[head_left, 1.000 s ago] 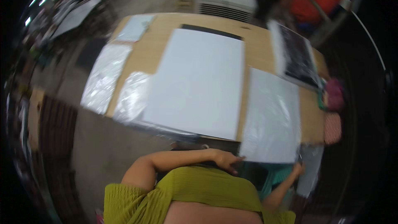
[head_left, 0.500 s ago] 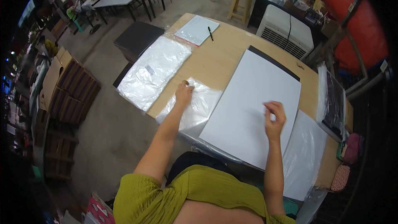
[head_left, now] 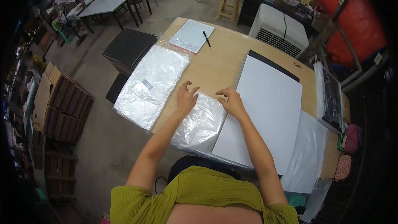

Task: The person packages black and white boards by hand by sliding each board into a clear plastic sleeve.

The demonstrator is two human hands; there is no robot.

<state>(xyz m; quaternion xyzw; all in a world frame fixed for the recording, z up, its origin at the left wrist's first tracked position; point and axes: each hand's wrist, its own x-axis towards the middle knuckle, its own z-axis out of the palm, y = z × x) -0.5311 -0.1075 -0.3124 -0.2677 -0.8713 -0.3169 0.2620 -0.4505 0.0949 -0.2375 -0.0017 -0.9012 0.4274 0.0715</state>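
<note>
Over the far end of a clear plastic bag (head_left: 198,120) hovers my left hand (head_left: 188,98), its fingers curved and apart with nothing in them. Facing it, my right hand (head_left: 232,101) is at the left edge of a large white sheet (head_left: 265,112), thumb and fingers spread and holding nothing visible. The bag lies flat and wrinkled between the two forearms. Beneath the white sheet a black board (head_left: 273,65) shows along its far edge. To the left lies a stack of clear plastic bags (head_left: 153,85) with a small label.
The wooden table (head_left: 224,49) also bears a paper pad (head_left: 191,35), a pen (head_left: 206,39) and wrapped black boards (head_left: 329,95) at the right. Another plastic sheet (head_left: 304,153) lies near right. Black boxes (head_left: 130,47), a white cooler-like unit (head_left: 280,29) and a stool (head_left: 228,5) stand around it.
My right hand has moved left from above the white sheet to its left edge. My left hand has lifted off the plastic bag and opened. The view has shifted slightly.
</note>
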